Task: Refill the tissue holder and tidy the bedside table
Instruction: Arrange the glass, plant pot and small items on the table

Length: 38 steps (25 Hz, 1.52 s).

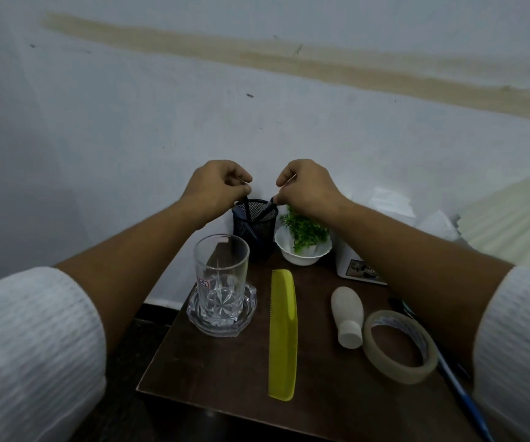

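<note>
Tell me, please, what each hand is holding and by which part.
The left hand pinches a dark pen by its top end; the right hand pinches a second pen by its top end. Both stand in the black mesh cup.

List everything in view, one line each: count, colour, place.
table: one, dark brown, against the wall
cup: one, black mesh, back of table
pens: two, dark, standing in the cup
glass: one, clear, left, on the dish
dish: one, clear, left
comb: one, yellow, middle
plant: one, green, in a white bowl right of the cup
bottle: one, white, lying right of the comb
tape: one roll, beige, front right
tissue holder: one, white, back right, partly behind the arm
blue pen: one, right edge
left hand: fingers pinch one pen
right hand: fingers pinch the other
</note>
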Available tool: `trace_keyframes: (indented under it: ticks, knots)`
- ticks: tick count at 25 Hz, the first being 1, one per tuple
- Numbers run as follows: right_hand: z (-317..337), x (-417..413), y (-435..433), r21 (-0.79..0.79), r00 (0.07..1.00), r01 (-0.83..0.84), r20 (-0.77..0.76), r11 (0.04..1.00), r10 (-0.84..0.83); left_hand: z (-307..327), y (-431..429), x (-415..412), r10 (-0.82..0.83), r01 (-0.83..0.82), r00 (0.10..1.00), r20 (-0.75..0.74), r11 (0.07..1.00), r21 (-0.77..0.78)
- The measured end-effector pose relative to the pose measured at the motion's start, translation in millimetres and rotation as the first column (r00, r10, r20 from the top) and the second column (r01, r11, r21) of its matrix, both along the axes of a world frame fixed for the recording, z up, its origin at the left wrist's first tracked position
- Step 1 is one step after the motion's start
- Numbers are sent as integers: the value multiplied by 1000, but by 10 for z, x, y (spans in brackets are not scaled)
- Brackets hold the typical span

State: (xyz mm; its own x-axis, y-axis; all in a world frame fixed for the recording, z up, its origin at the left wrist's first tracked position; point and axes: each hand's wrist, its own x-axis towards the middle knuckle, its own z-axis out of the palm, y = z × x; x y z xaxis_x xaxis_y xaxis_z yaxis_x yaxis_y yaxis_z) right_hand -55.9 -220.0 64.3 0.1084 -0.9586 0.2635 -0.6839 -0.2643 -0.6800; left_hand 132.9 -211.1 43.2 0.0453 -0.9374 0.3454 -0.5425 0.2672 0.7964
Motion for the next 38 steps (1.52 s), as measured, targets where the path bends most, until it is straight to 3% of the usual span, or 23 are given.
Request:
trace_keyframes:
  ticks: [5, 11, 14, 18, 24, 27, 32, 38]
  knots:
    - [-11, 63, -77, -115, 996, 36, 82, 993, -27, -15, -39, 26, 52, -50, 995, 82, 999, -20]
    - [94, 56, -19, -80, 994, 11, 108, 997, -2, 76, 144, 38, 107, -100, 992, 73, 991, -93]
    - [274, -131, 261, -65, 980, 16, 200, 998, -3, 298, 396, -32, 77, -68, 995, 59, 988, -139]
    - [461, -581, 871, -49, 982, -60, 178, 997, 68, 626, 940, -387, -35, 54, 995, 94, 977, -205]
    - [337, -1431, 1889, -13, 998, 34, -52, 999, -35, 343, 1644, -1259, -289, 294, 955, 67, 953, -77]
    - [41, -1734, 2296, 93, 972, 130, -210, 987, -108, -86, 1904, -1720, -344, 342, 926, 158, 939, 41]
    - [-650, -1846, 2441, 105, 867, 308, -439, 946, -234, -677, 2146, -2116, -250, 246, 836, 489, 966, 73]
    - [-980, -1835, 2446, 50, 777, 311, -588, 949, -224, -810, 2133, -2136, -141, 158, 766, 628, 987, 29]
